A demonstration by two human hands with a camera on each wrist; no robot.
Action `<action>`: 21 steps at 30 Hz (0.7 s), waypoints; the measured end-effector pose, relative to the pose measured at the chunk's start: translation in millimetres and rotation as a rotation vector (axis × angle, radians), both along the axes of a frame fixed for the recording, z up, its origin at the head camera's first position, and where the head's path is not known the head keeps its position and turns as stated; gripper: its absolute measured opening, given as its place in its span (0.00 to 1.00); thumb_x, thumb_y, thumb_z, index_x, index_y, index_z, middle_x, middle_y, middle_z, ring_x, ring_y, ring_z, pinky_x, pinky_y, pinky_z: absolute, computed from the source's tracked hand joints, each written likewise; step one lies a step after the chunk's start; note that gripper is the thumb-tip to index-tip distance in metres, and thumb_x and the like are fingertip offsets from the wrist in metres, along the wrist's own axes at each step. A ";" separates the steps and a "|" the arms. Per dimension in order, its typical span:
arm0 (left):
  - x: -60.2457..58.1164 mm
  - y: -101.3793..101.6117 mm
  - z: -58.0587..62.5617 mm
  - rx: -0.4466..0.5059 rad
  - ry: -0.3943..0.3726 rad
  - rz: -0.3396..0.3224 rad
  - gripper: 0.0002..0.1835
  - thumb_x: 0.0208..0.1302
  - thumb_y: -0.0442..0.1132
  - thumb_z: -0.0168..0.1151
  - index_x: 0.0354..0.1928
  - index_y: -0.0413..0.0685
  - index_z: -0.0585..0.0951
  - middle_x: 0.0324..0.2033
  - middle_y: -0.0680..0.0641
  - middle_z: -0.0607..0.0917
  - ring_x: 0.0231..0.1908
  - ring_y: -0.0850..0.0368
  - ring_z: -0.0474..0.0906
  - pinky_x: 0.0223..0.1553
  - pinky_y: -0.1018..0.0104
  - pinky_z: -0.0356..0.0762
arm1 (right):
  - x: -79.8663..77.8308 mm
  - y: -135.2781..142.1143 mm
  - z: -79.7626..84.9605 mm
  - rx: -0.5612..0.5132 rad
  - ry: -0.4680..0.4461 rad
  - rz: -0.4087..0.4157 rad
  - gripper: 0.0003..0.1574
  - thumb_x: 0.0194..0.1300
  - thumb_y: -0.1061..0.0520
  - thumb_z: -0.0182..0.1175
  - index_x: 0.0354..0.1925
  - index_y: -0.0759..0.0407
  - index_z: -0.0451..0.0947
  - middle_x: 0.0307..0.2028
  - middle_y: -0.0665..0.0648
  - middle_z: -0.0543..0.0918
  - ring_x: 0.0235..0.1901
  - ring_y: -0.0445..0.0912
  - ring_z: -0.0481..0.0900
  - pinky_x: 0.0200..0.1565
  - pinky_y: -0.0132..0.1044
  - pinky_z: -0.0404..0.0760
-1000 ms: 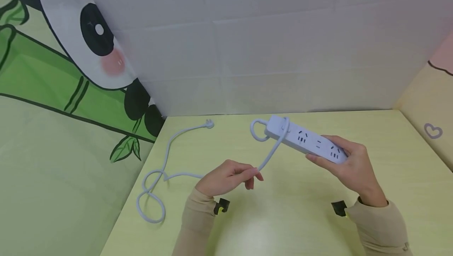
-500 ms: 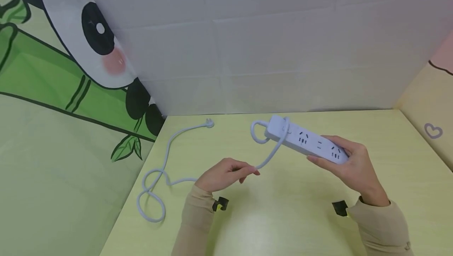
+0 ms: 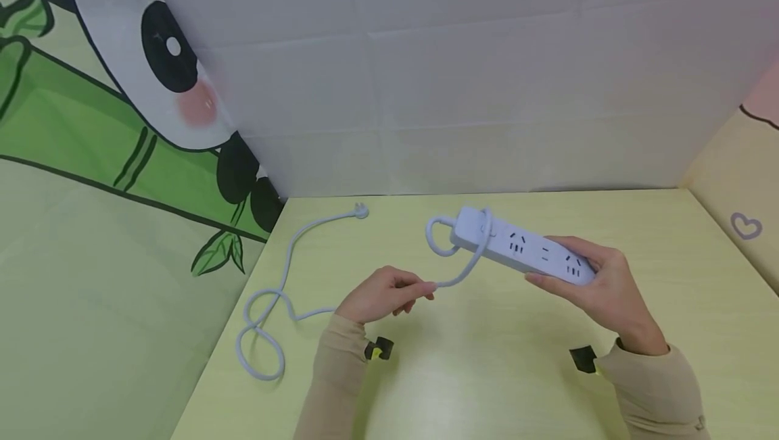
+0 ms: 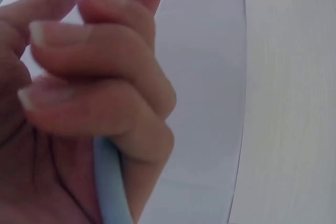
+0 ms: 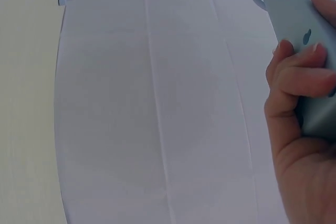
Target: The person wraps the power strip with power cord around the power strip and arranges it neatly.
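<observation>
A white power strip (image 3: 520,247) is held above the yellow-green table (image 3: 487,372) by my right hand (image 3: 599,291), which grips its near end; the right wrist view shows those fingers (image 5: 296,74) curled over the strip (image 5: 294,14). Its white cable (image 3: 471,261) loops once round the strip's far end and runs down to my left hand (image 3: 386,295), which pinches it. In the left wrist view the fingers (image 4: 100,66) close round the cable (image 4: 107,182). The rest of the cable (image 3: 262,332) lies coiled at the table's left, ending in the plug (image 3: 360,211).
A white panelled wall (image 3: 456,88) stands behind the table. A panda and bamboo picture (image 3: 122,122) covers the left wall. The table's left edge (image 3: 213,359) runs close to the coiled cable. A cream wall with a heart mark (image 3: 745,226) is at the right.
My left hand has drawn the cable up and to the left, tightening the loop round the strip's far end. The strip has shifted slightly left; the right hand keeps its grip.
</observation>
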State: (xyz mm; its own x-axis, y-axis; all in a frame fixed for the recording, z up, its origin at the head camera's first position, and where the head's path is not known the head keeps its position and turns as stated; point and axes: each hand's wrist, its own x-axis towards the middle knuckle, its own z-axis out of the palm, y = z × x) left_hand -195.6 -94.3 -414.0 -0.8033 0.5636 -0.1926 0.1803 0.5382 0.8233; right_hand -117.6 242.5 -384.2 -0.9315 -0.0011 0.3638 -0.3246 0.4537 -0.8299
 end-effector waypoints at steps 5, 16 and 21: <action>-2.6 1.1 -1.8 -0.006 0.002 0.119 0.20 0.64 0.66 0.63 0.30 0.60 0.88 0.15 0.56 0.66 0.20 0.60 0.62 0.27 0.68 0.62 | -1.8 3.4 -0.6 0.009 -0.022 0.035 0.32 0.53 0.63 0.78 0.57 0.56 0.83 0.43 0.36 0.86 0.35 0.38 0.82 0.33 0.30 0.79; -9.7 1.4 -5.4 0.015 0.053 0.215 0.16 0.64 0.58 0.67 0.32 0.56 0.89 0.17 0.55 0.67 0.21 0.59 0.60 0.25 0.67 0.57 | -7.1 9.6 -1.9 0.016 -0.042 0.249 0.30 0.52 0.65 0.77 0.54 0.57 0.84 0.44 0.42 0.88 0.37 0.39 0.83 0.36 0.31 0.80; -9.2 4.9 -4.9 -0.002 0.072 0.355 0.22 0.54 0.65 0.73 0.24 0.54 0.87 0.16 0.55 0.74 0.21 0.59 0.64 0.24 0.68 0.60 | -10.5 13.8 -3.5 0.023 -0.047 0.266 0.30 0.51 0.66 0.78 0.54 0.58 0.83 0.43 0.42 0.88 0.36 0.40 0.84 0.37 0.31 0.81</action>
State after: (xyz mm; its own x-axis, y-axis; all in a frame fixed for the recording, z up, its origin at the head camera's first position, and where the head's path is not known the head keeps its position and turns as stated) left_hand -204.9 -89.4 -418.9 -0.9603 0.2471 -0.1292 0.0395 0.5790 0.8143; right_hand -128.1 256.3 -387.7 -0.9134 -0.2558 0.3168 -0.3959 0.3764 -0.8376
